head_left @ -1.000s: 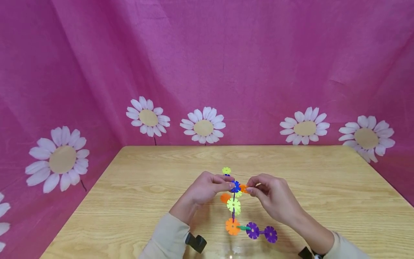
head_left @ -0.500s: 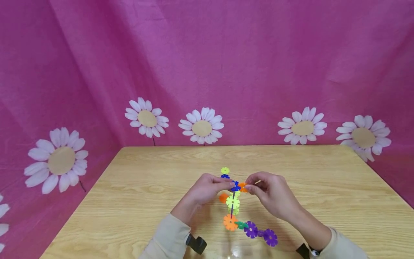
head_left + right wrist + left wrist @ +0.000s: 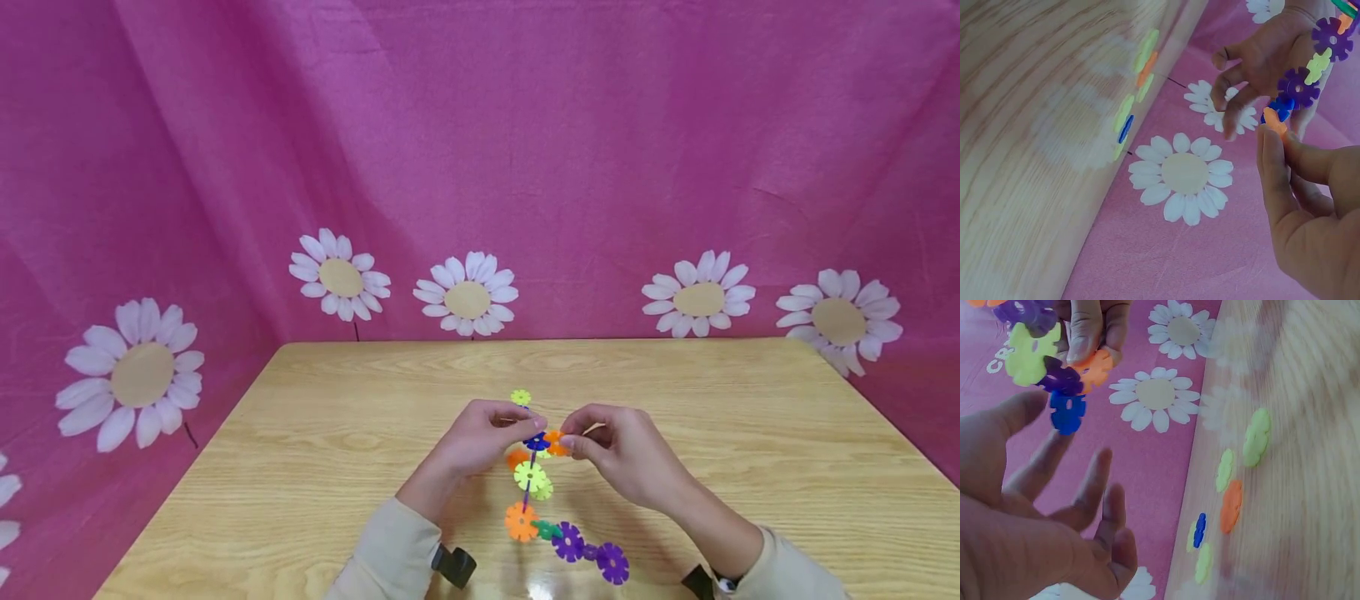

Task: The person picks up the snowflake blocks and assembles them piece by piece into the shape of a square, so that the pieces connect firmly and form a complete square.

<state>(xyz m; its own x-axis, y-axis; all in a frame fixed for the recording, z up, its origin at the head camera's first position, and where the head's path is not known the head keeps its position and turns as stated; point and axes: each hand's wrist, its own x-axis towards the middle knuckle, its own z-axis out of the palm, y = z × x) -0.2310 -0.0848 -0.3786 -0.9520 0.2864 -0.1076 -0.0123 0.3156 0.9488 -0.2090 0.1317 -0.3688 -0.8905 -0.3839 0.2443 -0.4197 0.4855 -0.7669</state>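
Nine discs look linked already, so I'd call your chain (image 3: 529, 476) well underway. Closest to you is its tail of purple discs (image 3: 613, 564), seemingly held off the worktop (image 3: 337, 417), then it runs away through a green disc (image 3: 547, 530) and an orange link (image 3: 521, 522) up to the blue disc (image 3: 536, 442). Your left hand (image 3: 476, 446) is pinching that blue one between thumb and index, other fingers spread. Your right hand (image 3: 626, 454) has an orange disc (image 3: 555, 442) pinched against its edge; can't tell if the slots are actually seated, so I'd count that join as unfinished.

Farther out you've got six loose ones left: four yellow discs (image 3: 1257, 437), a spare orange (image 3: 1231, 507) and a spare blue (image 3: 1200, 530). They sit in a loose line past your fingers. Loads of elbow room left and right, honestly, and the far edge is well beyond the last disc, with pink cloth (image 3: 525, 125) behind it. Your near edge is out of frame, so watch that dangling tail.
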